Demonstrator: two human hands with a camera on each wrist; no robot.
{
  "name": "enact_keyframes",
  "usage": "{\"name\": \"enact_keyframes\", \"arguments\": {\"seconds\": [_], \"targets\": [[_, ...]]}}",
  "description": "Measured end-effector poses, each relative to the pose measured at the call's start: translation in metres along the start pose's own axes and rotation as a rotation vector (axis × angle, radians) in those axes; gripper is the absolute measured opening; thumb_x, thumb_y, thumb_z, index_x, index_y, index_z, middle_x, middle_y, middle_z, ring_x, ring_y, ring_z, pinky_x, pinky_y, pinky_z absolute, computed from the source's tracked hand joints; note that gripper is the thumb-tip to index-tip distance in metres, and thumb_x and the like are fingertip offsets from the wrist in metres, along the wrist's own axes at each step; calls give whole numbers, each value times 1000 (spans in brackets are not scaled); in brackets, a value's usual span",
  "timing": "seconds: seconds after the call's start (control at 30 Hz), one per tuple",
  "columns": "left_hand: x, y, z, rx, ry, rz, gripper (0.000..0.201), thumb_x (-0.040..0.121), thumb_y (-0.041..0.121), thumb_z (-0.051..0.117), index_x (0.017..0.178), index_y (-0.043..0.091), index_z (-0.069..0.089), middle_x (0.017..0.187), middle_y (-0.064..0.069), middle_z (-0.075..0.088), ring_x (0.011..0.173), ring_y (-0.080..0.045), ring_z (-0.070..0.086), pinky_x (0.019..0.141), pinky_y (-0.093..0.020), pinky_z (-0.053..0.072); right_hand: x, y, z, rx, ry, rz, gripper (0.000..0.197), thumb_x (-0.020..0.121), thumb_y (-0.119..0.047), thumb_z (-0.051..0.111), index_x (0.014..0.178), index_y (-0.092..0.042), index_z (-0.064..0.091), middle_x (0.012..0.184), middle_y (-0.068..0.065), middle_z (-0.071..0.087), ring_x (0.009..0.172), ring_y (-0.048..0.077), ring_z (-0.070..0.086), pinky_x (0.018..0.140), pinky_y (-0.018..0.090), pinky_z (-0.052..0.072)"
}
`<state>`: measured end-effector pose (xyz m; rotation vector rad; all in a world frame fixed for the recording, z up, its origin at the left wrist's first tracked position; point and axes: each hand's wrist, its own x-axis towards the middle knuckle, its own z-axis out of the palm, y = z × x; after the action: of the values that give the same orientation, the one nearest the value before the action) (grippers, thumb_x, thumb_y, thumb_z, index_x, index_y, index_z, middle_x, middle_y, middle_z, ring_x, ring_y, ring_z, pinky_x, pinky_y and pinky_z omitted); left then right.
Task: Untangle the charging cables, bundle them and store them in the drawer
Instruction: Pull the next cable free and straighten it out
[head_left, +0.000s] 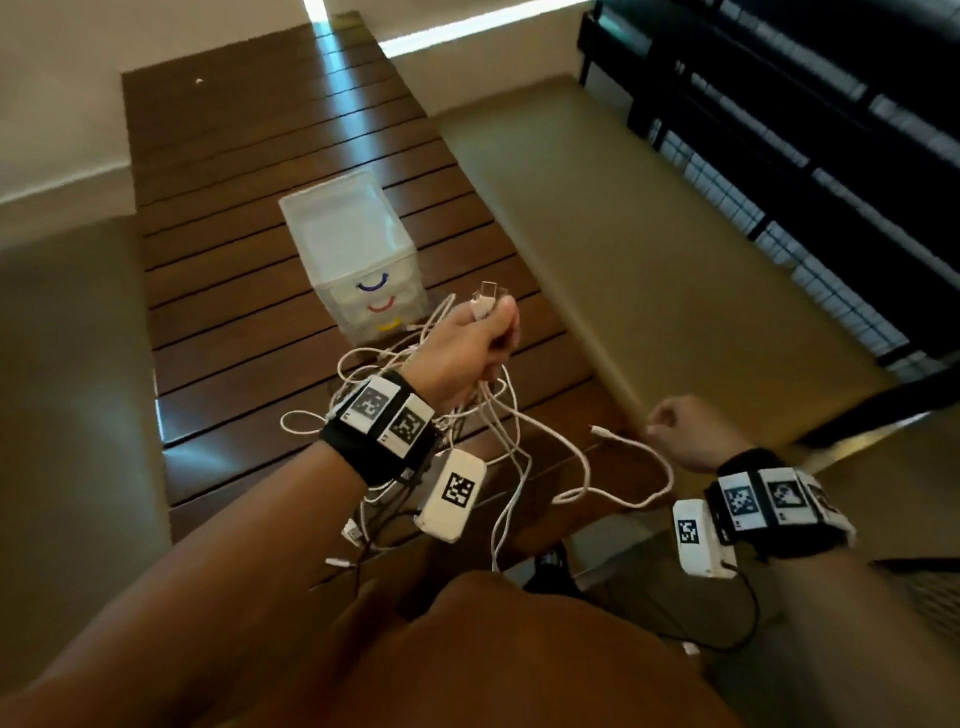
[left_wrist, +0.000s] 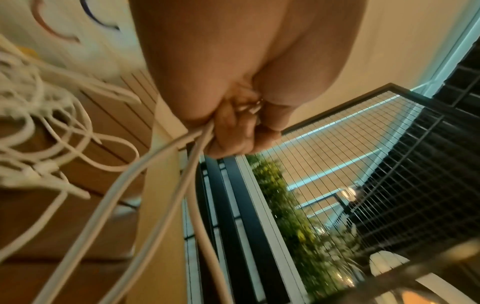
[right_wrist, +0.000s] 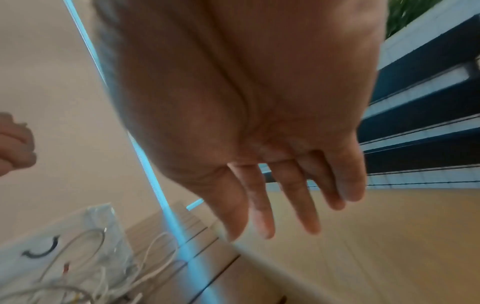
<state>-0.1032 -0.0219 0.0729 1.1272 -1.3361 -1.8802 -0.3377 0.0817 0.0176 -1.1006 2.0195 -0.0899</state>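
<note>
**Left hand lifts tangled white cables above a slatted surface**

A dark wooden slatted surface (head_left: 270, 171) runs up the middle of the head view. A small clear drawer unit (head_left: 353, 249) with blue, red and yellow handles stands at its centre. Just below it, the left hand (head_left: 475, 348) is fisted around a bunch of white charging cables (head_left: 511, 431), plug ends poking out above the fist; loops dangle beneath the wrist. At lower right, the right hand (head_left: 685, 431) holds nothing, fingers relaxed and straight in the wrist view.
</note>
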Motion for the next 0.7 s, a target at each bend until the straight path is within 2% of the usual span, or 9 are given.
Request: {"name": "enact_keyframes", "arguments": {"seconds": [0.1, 0.17, 0.27, 0.33, 0.4, 0.43, 0.53, 0.63, 0.7], "targets": [[-2, -2, 40, -17, -217, -57, 33, 105, 25, 32, 74, 17, 42, 51, 8, 34, 46, -7, 24, 43, -19, 17, -24, 2, 2, 338, 57, -176, 28, 95, -35, 57, 118, -20, 63, 118, -1, 64, 101, 10, 58, 83, 23, 43], [-4, -4, 67, 37, -299, -56, 34, 105, 27, 32, 73, 17, 41, 50, 9, 31, 43, -6, 26, 41, -18, 20, -46, -14, -1, 607, -91, -383, 28, 89, -39, 63, 116, -31, 59, 118, -8, 65, 103, 0, 61, 85, 13, 46], [-3, -4, 96, 74, -335, -8, 34, 104, 27, 35, 73, 16, 44, 54, 8, 32, 46, -6, 29, 43, -18, 26, -55, -24, 9, 643, -279, -490, 37, 78, -27, 74, 110, -35, 56, 103, -12, 67, 98, 3, 65, 88, 23, 51], [0, 0, 106, 28, -356, 14, 35, 104, 27, 36, 71, 18, 45, 55, 8, 33, 46, -6, 29, 43, -17, 28, -51, -15, 24, 650, -186, -450, 15, 82, -25, 74, 89, -20, 62, 78, -2, 67, 71, 8, 63, 71, 23, 52], [2, 3, 110, -2, -375, 53, 35, 104, 27, 35, 72, 17, 45, 55, 7, 32, 45, -6, 30, 43, -17, 30, -40, 5, 41, 727, -37, -378, 25, 89, -25, 67, 71, -14, 53, 56, -4, 49, 49, 5, 45, 50, 17, 39], [0, 1, 111, -9, -384, 63, 35, 105, 26, 33, 73, 17, 45, 55, 6, 32, 44, -6, 30, 42, -17, 30, -35, 19, 50, 735, 74, -338, 32, 90, -26, 66, 65, -14, 50, 51, -10, 42, 46, 4, 38, 47, 18, 34], [-11, -8, 122, -3, -489, 20, 34, 105, 25, 29, 77, 16, 45, 53, 8, 35, 42, -5, 32, 41, -17, 30, -16, 80, 71, 599, 339, -242, 41, 89, -26, 67, 54, -18, 48, 48, -12, 41, 50, 6, 36, 52, 24, 30], [-17, -11, 125, -2, -537, 1, 32, 105, 23, 27, 81, 14, 45, 52, 9, 38, 43, -4, 34, 42, -16, 32, 3, 113, 87, 383, 307, -119, 40, 94, -29, 59, 58, -15, 51, 57, 0, 47, 60, 19, 42, 51, 26, 28], [-18, -7, 121, -4, -532, 13, 30, 105, 22, 27, 84, 13, 46, 52, 10, 39, 43, -4, 35, 42, -16, 33, 13, 110, 91, 333, 256, -91, 42, 97, -31, 55, 58, -19, 47, 58, -1, 45, 63, 23, 44, 51, 28, 28]]}}
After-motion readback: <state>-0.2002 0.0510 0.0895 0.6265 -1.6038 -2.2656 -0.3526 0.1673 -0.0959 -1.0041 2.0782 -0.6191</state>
